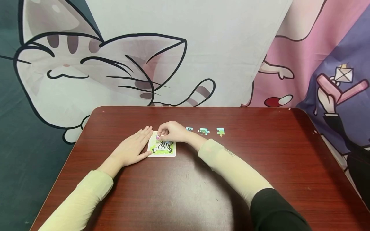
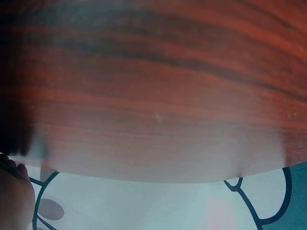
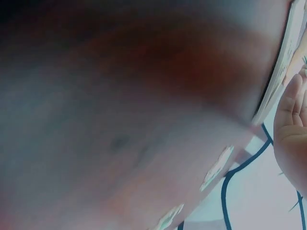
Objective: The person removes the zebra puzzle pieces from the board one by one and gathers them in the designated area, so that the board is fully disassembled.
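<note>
A small square jigsaw puzzle (image 1: 170,154) with a zebra picture, green ground and white border lies on the table. My left hand (image 1: 130,150) lies along its left side, fingers straight and thumb at the lower left corner. Over its upper part, my right hand (image 1: 174,132) pinches a small jigsaw piece (image 1: 157,137) with a pink patch between thumb and fingers. That hand hides the puzzle's upper right. In the right wrist view, the puzzle's pale edge (image 3: 278,74) shows beside my right hand. Only a bit of my left hand (image 2: 15,199) enters the left wrist view.
Right of the puzzle, three loose jigsaw pieces lie in a row: one partly behind the right wrist (image 1: 189,129), a blue-green one (image 1: 204,131) and a blue and yellow-green one (image 1: 220,131). Behind the brown table (image 1: 268,150) hangs a cat-print cloth (image 1: 225,48).
</note>
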